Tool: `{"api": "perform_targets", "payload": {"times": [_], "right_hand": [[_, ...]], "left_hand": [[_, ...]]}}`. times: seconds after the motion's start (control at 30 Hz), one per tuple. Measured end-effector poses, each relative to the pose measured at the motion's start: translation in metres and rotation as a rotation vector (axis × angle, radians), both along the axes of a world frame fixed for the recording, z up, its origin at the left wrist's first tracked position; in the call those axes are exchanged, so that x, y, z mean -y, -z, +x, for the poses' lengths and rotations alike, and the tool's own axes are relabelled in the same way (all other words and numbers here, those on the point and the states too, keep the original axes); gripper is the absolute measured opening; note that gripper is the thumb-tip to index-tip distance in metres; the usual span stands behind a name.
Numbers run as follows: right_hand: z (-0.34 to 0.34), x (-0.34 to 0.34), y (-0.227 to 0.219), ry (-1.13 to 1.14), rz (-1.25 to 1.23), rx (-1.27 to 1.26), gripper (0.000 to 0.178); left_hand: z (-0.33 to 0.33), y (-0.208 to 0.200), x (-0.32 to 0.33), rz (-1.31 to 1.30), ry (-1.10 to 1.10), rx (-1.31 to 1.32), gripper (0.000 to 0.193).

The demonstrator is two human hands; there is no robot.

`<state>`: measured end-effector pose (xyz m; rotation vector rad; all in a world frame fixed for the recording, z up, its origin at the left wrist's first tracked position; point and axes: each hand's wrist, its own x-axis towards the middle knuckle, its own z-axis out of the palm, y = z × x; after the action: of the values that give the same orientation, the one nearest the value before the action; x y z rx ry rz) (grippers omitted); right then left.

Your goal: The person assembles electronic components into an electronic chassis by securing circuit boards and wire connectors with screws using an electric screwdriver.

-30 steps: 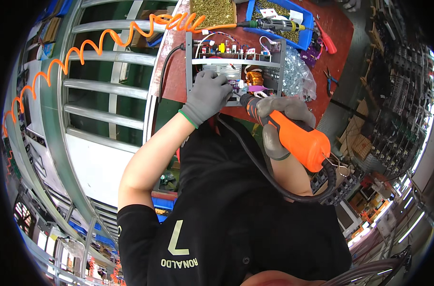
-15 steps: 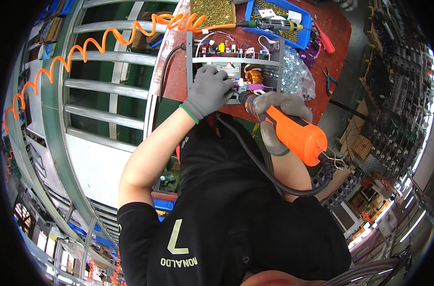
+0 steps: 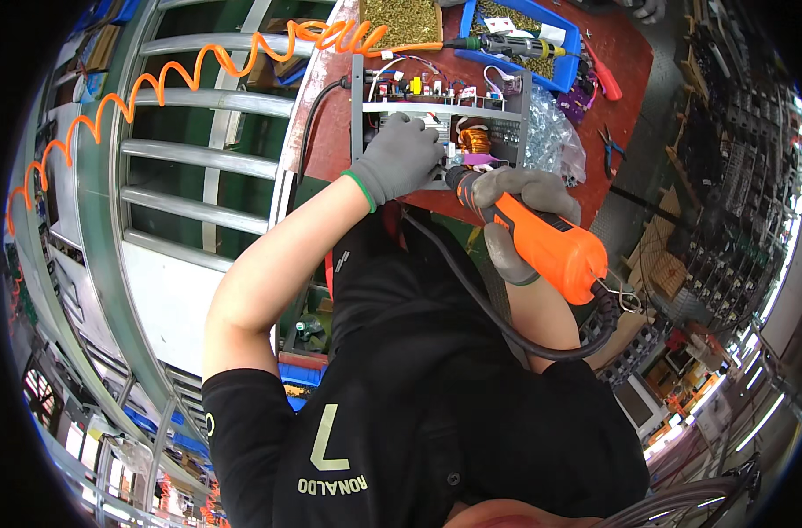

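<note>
On the worktop [image 3: 331, 132], near its front edge, sits the open grey chassis [image 3: 489, 113], our clock's hub. At half past seven our left hand [image 3: 401, 157] bends its fingers down over it; whether that grip pinches anything, we cannot tell. At four our right hand [image 3: 537, 189] has its grip closed round the orange tool [image 3: 564, 255], nose at the chassis's near side. We judge it best to steady with the left, hold the nose in line and spare the copper coil [image 3: 474, 141]. For moving, a black cord [image 3: 305, 132] narrows nine, the worktop's edge runs close at six, and a clear bag [image 3: 555, 136] crowds three; five seems roomier, minding the tool's cable [image 3: 607, 324]
</note>
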<state>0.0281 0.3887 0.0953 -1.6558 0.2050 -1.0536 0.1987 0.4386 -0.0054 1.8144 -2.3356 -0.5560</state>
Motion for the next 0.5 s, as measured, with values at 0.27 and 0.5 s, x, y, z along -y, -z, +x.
{"api": "perform_targets", "payload": {"times": [0.27,0.5], "right_hand": [[0.001,-0.002,0.001,0.016,0.012,-0.013,0.05],[-0.004,-0.001,-0.002,-0.007,0.015,-0.064,0.05]], "left_hand": [[-0.002,0.001,-0.006,-0.019,-0.114,-0.027,0.019],[0.016,-0.003,-0.034,-0.169,-0.081,-0.188,0.021]]}}
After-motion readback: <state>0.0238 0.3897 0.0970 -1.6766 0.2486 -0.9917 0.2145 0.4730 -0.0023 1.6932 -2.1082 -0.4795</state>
